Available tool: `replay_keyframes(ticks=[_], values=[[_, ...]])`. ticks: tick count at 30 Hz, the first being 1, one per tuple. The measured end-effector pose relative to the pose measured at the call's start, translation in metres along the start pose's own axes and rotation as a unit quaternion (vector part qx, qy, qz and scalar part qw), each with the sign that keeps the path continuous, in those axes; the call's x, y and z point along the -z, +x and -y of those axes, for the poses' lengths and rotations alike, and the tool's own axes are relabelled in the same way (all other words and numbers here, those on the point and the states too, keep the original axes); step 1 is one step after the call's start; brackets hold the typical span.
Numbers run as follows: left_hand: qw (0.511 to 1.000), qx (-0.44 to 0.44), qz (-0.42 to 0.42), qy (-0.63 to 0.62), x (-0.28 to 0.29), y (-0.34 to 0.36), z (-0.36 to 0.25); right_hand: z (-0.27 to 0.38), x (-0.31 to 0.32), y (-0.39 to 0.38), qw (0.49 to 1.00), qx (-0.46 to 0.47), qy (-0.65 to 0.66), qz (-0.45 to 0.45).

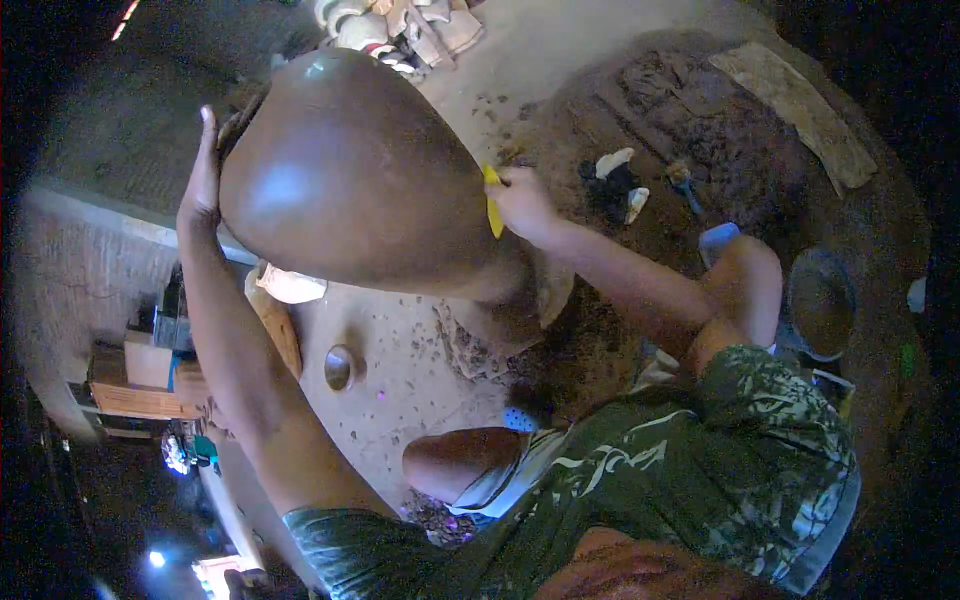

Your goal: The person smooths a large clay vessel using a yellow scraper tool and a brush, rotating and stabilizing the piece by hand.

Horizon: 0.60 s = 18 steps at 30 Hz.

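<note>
A large, smooth brown clay pot [360, 180], wide toward the left and narrowing toward the right, lies tilted before me with a wet sheen. My left hand [203, 180] touches its left edge; one digit stretches out away from the pot, while the other fingers are partly hidden by the rim. In my right hand [525, 208] is a flat yellow scraper [493, 203], whose edge meets the right side of the pot. The pot's lower right end rests by a rough clay-coloured mass [510, 325], and its underside is hidden.
A small round bowl [340, 368] stands on the speckled floor. Beyond my right arm are a dark clay heap [700, 105], a blue-handled tool [686, 185], pale pieces [614, 162] and a long strip [800, 110]. A basin [822, 300] sits far right; broken pieces [405, 30] lie behind.
</note>
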<state>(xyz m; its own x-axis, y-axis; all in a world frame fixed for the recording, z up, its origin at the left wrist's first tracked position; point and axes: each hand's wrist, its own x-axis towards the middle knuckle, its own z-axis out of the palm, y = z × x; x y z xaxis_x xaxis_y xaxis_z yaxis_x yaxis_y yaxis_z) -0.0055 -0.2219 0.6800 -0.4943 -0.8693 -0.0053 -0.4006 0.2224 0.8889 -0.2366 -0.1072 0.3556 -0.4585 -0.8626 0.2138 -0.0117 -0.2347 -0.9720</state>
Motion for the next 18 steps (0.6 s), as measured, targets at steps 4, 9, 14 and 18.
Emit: replay_keyframes(ticks=[4, 9, 14, 18], values=[[0.999, 0.001, -0.050, 0.009, 0.005, -0.001, 0.001, 0.098, -0.013, 0.044, 0.976, 0.208, -0.061, 0.004], [0.999, -0.036, 0.020, 0.007, 0.017, -0.005, 0.005, 0.201, -0.004, 0.094, 0.933, 0.300, -0.199, 0.023], [1.000, -0.017, 0.011, -0.002, 0.011, 0.006, 0.006, 0.181, -0.016, 0.133, 0.927, 0.354, -0.002, 0.127], [0.999, 0.003, -0.044, 0.009, 0.011, -0.006, 0.009, 0.130, -0.025, 0.046, 0.865, 0.489, -0.108, -0.026]])
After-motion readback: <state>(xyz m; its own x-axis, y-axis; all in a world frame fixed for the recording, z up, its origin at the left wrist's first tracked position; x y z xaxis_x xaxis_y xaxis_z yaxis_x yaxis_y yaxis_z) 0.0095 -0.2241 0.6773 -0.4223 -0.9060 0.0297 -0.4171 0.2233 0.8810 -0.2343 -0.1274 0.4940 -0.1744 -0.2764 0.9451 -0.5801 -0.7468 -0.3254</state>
